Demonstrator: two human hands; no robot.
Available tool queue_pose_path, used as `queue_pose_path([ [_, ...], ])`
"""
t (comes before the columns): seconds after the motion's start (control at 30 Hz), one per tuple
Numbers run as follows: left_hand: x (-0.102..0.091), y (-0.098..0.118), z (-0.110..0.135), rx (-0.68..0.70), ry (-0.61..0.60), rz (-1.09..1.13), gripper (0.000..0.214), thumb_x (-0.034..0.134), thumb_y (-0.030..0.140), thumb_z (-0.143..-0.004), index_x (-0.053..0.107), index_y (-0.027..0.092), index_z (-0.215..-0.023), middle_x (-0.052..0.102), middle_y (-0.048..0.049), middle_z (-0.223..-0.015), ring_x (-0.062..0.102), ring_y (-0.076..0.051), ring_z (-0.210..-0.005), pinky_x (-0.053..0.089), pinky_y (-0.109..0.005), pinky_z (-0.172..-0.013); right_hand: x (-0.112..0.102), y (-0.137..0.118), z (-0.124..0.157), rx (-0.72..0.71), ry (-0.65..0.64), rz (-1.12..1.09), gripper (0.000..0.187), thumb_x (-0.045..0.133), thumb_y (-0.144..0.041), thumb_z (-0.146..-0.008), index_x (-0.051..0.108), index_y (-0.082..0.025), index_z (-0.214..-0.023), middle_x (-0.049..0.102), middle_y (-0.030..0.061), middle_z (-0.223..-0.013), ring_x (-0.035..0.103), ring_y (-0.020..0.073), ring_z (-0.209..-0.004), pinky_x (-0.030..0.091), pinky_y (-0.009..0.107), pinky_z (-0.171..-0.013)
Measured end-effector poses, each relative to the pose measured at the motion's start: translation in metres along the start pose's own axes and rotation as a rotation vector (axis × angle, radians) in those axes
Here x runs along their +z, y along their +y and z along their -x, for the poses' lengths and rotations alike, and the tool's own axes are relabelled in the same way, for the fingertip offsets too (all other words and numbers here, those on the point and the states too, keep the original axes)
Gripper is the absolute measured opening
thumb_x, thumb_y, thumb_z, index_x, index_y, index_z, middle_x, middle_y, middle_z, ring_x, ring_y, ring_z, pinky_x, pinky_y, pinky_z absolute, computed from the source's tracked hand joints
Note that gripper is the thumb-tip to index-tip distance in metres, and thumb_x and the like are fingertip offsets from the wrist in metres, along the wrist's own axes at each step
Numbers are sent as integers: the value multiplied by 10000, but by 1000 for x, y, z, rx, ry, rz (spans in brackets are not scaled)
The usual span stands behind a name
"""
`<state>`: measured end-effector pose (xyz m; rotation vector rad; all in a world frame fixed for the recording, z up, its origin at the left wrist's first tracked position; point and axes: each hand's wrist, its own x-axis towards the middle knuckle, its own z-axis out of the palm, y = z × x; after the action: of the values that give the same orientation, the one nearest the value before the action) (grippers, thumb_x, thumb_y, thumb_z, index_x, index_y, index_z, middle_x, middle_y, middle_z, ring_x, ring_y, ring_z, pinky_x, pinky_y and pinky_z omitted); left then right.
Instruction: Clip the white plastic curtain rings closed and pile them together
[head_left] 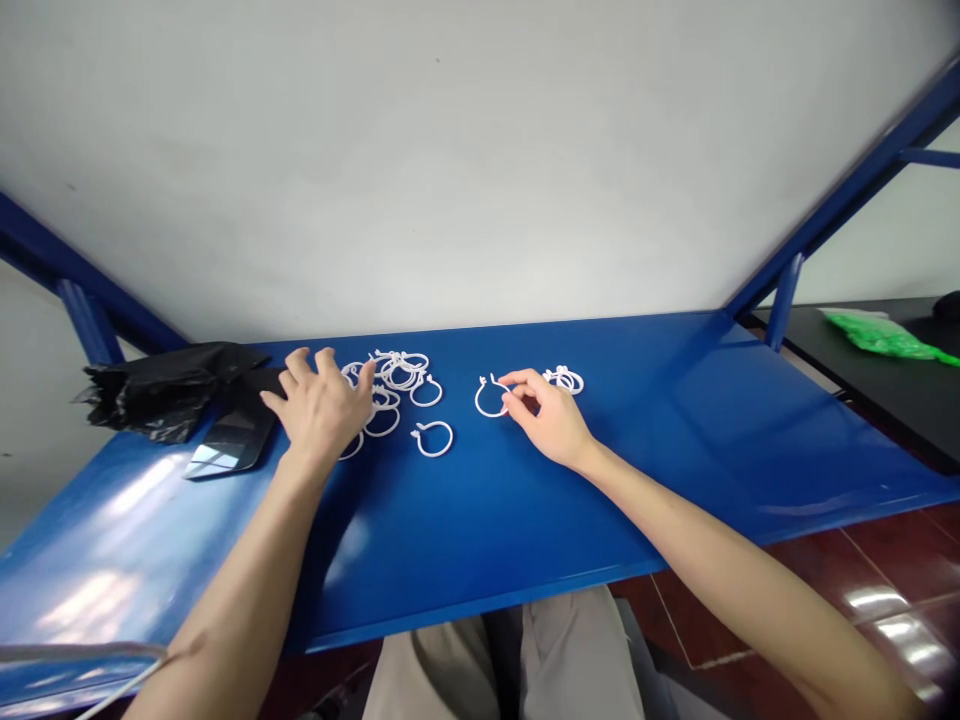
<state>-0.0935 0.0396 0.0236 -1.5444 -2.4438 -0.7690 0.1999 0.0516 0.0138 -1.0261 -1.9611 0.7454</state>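
Note:
My right hand (546,415) pinches a white open ring (480,402) between thumb and fingertips, just above the blue table. Behind that hand lies a small bunch of white rings (568,380), partly hidden by the fingers. My left hand (322,405) is spread, palm down, over the left edge of a loose pile of white rings (401,370), and covers some of them. Whether it touches any of them I cannot tell. A single white ring (435,440) lies apart, to the right of the pile, its gap facing left.
At the left of the blue table (480,530) lie a crumpled black plastic bag (172,385) and a dark glossy phone-like slab (229,445). Blue frame bars (787,300) rise at both sides. A green bag (889,335) rests on a black table at the right.

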Motion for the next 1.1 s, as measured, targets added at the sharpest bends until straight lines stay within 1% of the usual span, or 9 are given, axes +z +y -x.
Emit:
queue_pose_path([
  [0.27, 5, -19, -14, -123, -31, 69, 679, 434, 651, -933, 591, 110, -1312, 435, -331, -1466, 414, -557, -1352, 335, -815, -1006, 1, -2, 1, -45, -14, 12, 203, 542, -332, -1005, 623, -226, -1157, 729, -17, -787, 676, 151, -692, 519, 283, -681],
  [0.33, 4, -16, -13, -44, 46, 61, 618, 465, 610, -938, 619, 108, -1264, 462, -323, -1452, 429, -539, -1340, 337, -784, -1029, 1, -3, 1, -49, -12, 9, 207, 544, -338, -1005, 624, -227, -1160, 729, -14, -795, 679, 153, -698, 524, 283, -677],
  [0.43, -2, -2, -5, 185, 95, 132, 453, 469, 513, -969, 664, 150, -1158, 601, -244, -1329, 496, -440, -1297, 368, -664, -1084, 2, -5, 2, -57, -10, -3, 207, 542, -338, -1005, 623, -227, -1161, 723, -16, -788, 681, 156, -696, 534, 288, -679],
  [0.53, -9, 23, 14, 416, -29, 336, 389, 408, 465, -1007, 692, 201, -1024, 720, -134, -1103, 588, -314, -1155, 434, -501, -1059, 3, -9, 4, -73, 1, -11, 209, 536, -330, -1009, 618, -230, -1173, 716, -20, -775, 678, 153, -685, 544, 294, -695],
  [0.6, -14, 40, 30, 501, -232, 505, 407, 400, 488, -1013, 703, 219, -976, 744, -83, -1031, 632, -256, -1041, 488, -411, -960, 4, -11, 6, -83, 3, -17, 219, 538, -334, -1012, 614, -231, -1189, 718, -19, -781, 680, 150, -687, 547, 291, -697],
  [0.67, -16, 52, 43, 495, -428, 634, 391, 441, 508, -1001, 714, 229, -997, 753, -43, -987, 656, -212, -922, 504, -349, -867, 5, -12, 8, -90, 0, -23, 223, 541, -332, -1014, 616, -229, -1197, 725, -13, -798, 686, 149, -699, 547, 286, -695],
  [0.73, -15, 59, 51, 412, -530, 711, 355, 523, 520, -961, 718, 227, -1005, 761, -26, -958, 666, -190, -847, 501, -315, -791, 6, -12, 9, -99, -3, -32, 217, 544, -321, -1013, 627, -225, -1189, 737, -3, -826, 693, 149, -717, 549, 284, -698],
  [0.9, -10, 60, 55, 257, -624, 857, 363, 596, 536, -906, 722, 204, -984, 766, -40, -939, 674, -177, -800, 490, -296, -733, 9, -12, 13, -81, -43, -70, 198, 603, -347, -994, 681, -234, -1137, 765, 21, -930, 703, 154, -747, 561, 289, -703],
  [1.1, -9, 61, 57, 288, -663, 899, 317, 601, 487, -906, 720, 197, -955, 771, -43, -864, 685, -182, -771, 494, -293, -701, 10, -16, 14, -52, -49, -75, 162, 621, -336, -993, 740, -252, -1065, 776, 27, -941, 714, 179, -793, 562, 302, -714],
])
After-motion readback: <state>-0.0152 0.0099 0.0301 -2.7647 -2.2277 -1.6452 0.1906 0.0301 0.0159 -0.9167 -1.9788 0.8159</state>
